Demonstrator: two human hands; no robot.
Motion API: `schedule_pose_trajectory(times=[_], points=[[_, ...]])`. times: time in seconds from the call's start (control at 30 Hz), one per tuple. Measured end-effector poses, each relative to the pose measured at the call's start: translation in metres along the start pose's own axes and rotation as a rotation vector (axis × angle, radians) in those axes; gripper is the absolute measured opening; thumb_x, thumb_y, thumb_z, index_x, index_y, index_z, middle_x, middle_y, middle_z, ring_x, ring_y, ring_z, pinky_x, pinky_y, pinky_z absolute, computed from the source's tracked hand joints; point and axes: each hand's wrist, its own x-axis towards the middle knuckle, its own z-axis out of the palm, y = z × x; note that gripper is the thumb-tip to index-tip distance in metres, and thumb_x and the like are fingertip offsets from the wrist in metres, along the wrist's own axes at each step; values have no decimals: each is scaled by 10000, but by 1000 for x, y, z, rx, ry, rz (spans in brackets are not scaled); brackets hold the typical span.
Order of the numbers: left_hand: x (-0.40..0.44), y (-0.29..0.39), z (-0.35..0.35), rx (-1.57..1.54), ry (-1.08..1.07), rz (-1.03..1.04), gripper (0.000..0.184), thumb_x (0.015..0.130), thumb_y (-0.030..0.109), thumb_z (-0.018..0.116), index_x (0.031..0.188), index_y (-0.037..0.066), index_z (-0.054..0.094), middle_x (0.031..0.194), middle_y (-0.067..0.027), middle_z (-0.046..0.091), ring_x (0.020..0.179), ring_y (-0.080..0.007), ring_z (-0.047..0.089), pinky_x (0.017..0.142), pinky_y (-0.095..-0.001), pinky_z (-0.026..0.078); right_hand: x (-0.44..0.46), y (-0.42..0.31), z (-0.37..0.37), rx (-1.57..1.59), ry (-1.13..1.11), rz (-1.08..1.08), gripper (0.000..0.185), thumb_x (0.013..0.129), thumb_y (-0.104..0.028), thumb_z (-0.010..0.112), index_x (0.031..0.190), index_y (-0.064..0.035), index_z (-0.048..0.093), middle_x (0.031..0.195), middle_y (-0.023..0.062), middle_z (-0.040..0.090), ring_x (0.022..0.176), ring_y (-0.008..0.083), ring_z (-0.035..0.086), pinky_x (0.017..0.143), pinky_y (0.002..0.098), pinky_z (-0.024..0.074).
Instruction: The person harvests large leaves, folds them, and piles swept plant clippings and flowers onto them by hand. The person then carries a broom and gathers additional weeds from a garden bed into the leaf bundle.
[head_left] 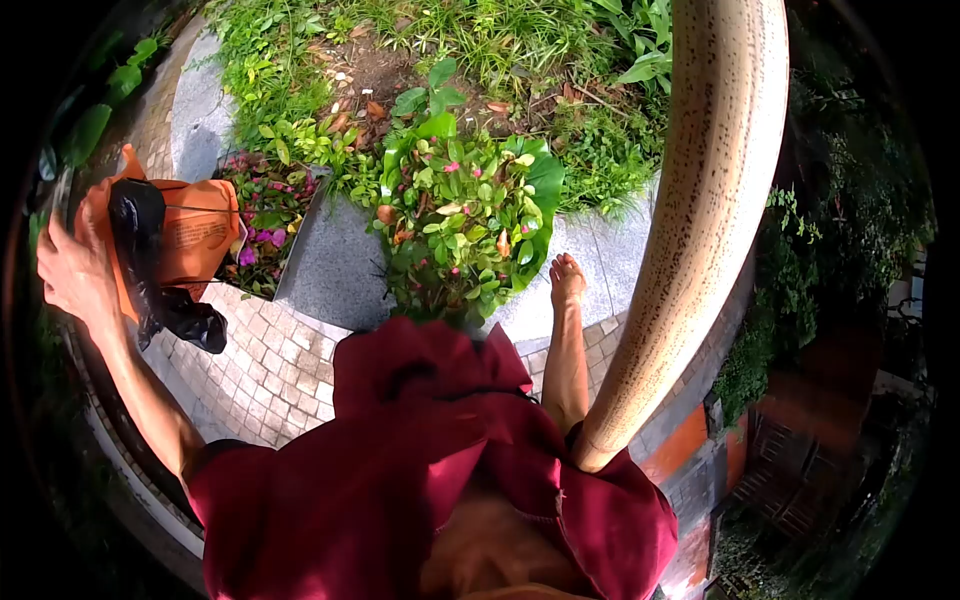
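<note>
My left hand (pixel 75 268) is at the far left, its fingers closed at the edge of an orange bag (pixel 197 218). A crumpled black plastic bag (pixel 140 222) hangs over the front of the orange one. My right hand (pixel 568 283) is beside a heap of leafy clippings (pixel 455 220) with pink flowers. Its fingers are loosely curled together, and I see nothing in them. The clippings lie on large green leaves (pixel 542 182) over a grey stone kerb (pixel 340 262). Between the orange bag and the kerb, pink and magenta petals (pixel 262 245) lie among leaves in a dark-edged patch.
A thick, pale, speckled pole (pixel 705 190) rises close to the camera on the right, its lower end by my right shoulder. Behind the kerb is a planted bed with bare soil (pixel 375 75) and grass. Brick paving (pixel 265 370) runs below. Dark shrubs (pixel 790 290) stand at right.
</note>
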Motion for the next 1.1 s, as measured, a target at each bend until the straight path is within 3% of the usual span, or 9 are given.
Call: schedule_pose_trajectory(times=[0.1,0.23,0.33,0.47,0.57,0.63,0.87,0.93,1.1], points=[[-67,113,-29,-822,-71,48,156,898,101,618,1037,31,638,966,-130,656,847,-297,628,755,-361,507,16,2,11,233,-210,81,309,955,-131,492,1244,-29,526,1200,125,598,1116,259,559,970,425,443],[-253,234,126,-1228,-1396,-145,128,859,58,573,908,-5,673,750,-63,661,714,-123,609,663,-287,484,14,2,44,101,-587,-6,426,963,-208,472,1292,63,465,1266,152,565,1167,263,534,1057,382,387],[-326,301,185,-1503,-1599,-753,154,886,100,552,936,37,683,826,-43,667,710,-159,609,637,-301,496,-18,-26,78,60,-659,74,405,956,-183,491,1285,53,474,1247,150,578,1129,267,566,1023,409,431],[-321,348,183,-1436,-1472,-961,180,919,162,532,914,46,670,860,-59,646,690,-194,598,621,-341,504,-12,-23,96,59,-393,296,341,945,-127,506,1242,41,512,1175,151,608,1017,268,621,907,404,525],[-331,364,201,-1611,-1798,-1195,196,979,129,449,1088,59,596,968,-70,630,874,-177,613,656,-328,514,-2,-16,100,-18,-482,319,337,958,-111,484,1256,43,495,1155,166,611,982,274,635,858,390,554],[-338,376,189,-1733,-1768,-1341,322,948,346,517,957,48,640,843,-52,588,699,-254,571,577,-393,495,3,-7,98,-31,-495,332,341,957,-116,486,1262,38,486,1161,164,606,987,274,632,861,391,552],[-373,401,180,-1579,-1575,-1297,372,931,411,526,1049,67,599,936,-89,611,777,-268,589,562,-442,492,-8,6,136,41,-470,329,360,956,-133,492,1280,18,452,1181,157,590,1005,273,621,871,394,544],[-378,404,174,-1888,-1759,-1362,527,940,508,485,1227,72,554,1213,-117,560,1035,-279,564,784,-459,503,-14,9,149,57,-473,327,366,956,-137,493,1286,12,443,1187,155,586,1010,273,618,874,394,542],[-286,406,86,-1642,-1702,-1401,837,893,668,428,1479,98,248,1518,-108,252,1341,-281,322,1045,-452,344,-25,17,174,93,-494,314,383,955,-149,498,1299,-2,418,1201,150,574,1023,272,611,881,396,536]])
